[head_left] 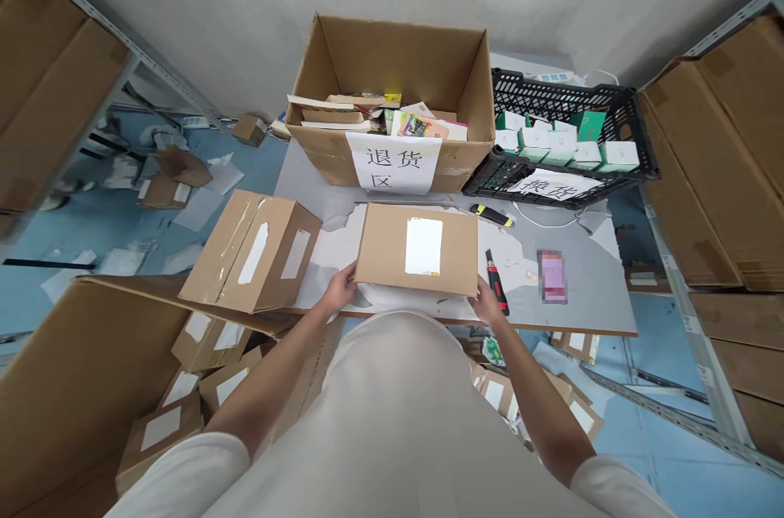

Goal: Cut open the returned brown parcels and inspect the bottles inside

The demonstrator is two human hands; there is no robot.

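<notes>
A closed cardboard box [383,244] with a white label [424,247] on top is in front of me over the table. My left hand [340,288] grips its near left corner, and my right hand [486,302] grips its near right corner; the fingertips are partly hidden by the box. Just right of my right hand lies a red and black utility knife [496,283]. A black and yellow utility knife [492,216] rests farther back. Left of my left hand sits a taped cardboard box [254,252] with torn white labels.
Behind stands a large open carton [327,162] of books with a paper sign. Beside it, a black crate [637,134] holds several green and white boxes. A pink item [553,277] lies on the table [588,289]. Lower left, a big carton [61,387] contains several parcels. Shelving flanks both sides.
</notes>
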